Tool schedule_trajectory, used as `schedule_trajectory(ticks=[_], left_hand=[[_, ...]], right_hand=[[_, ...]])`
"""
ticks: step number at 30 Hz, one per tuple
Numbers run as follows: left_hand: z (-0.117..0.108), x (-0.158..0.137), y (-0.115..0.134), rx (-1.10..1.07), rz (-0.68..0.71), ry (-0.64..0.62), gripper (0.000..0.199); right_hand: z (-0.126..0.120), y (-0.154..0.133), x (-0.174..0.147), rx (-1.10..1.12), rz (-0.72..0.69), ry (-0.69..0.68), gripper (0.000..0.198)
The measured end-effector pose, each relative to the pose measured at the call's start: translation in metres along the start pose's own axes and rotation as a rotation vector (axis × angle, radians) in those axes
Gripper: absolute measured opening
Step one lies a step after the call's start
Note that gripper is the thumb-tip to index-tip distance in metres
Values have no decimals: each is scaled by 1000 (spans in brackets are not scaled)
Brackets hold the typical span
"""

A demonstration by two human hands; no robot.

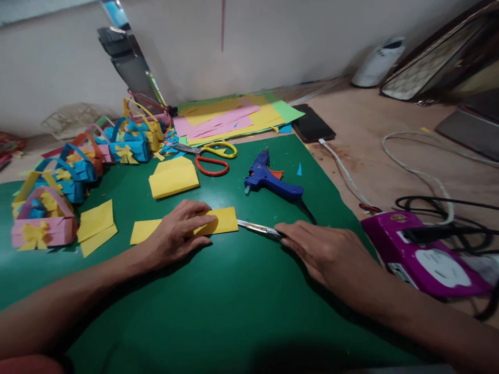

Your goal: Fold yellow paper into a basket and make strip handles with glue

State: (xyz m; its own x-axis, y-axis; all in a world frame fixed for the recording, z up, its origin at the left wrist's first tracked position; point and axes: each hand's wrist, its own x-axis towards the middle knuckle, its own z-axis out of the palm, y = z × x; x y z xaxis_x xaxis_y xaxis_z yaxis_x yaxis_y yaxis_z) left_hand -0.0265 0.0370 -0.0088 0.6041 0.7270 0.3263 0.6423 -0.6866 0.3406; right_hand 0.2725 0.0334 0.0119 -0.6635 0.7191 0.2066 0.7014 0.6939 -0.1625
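A folded yellow paper strip (226,220) lies on the green cutting mat (218,311). My left hand (177,232) rests on the strip with its fingers stretched out, pressing it down and hiding its middle. In my right hand (323,246) is a utility knife (261,228), its blade out and pointing left, the tip at the strip's right end. Beyond my left hand sits a folded yellow paper piece (173,178). More yellow paper pieces (96,226) lie to the left.
Red-and-yellow-handled scissors (212,158) and a blue glue gun (268,176) lie farther back. Small paper baskets (44,228) line the left side. Colored paper sheets (234,117) and a phone (314,123) lie behind the mat. On the right is a purple power strip (424,254) with cables.
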Motion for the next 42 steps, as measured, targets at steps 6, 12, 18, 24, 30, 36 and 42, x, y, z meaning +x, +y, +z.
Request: schedule_trajectory(ticks=[6, 12, 18, 24, 30, 36, 42], left_hand=[[1, 2, 1, 13, -22, 0, 22], [5, 5, 1, 45, -57, 8, 25], [1, 9, 2, 20, -121, -200, 37], [-7, 10, 4, -2, -132, -351, 46], [-10, 9, 3, -37, -115, -384, 50], [-11, 9, 3, -64, -106, -378, 52], [-11, 9, 5, -76, -109, -360, 52]], right_hand=[[-1, 1, 2, -25, -22, 4, 24], [1, 2, 6, -92, 12, 12, 24], [3, 3, 9, -122, 17, -18, 28], [1, -1, 14, -114, 62, -40, 31], [0, 2, 11, -100, 44, -90, 33], [0, 1, 10, -96, 20, -77, 34], [3, -5, 13, -104, 20, -75, 39]])
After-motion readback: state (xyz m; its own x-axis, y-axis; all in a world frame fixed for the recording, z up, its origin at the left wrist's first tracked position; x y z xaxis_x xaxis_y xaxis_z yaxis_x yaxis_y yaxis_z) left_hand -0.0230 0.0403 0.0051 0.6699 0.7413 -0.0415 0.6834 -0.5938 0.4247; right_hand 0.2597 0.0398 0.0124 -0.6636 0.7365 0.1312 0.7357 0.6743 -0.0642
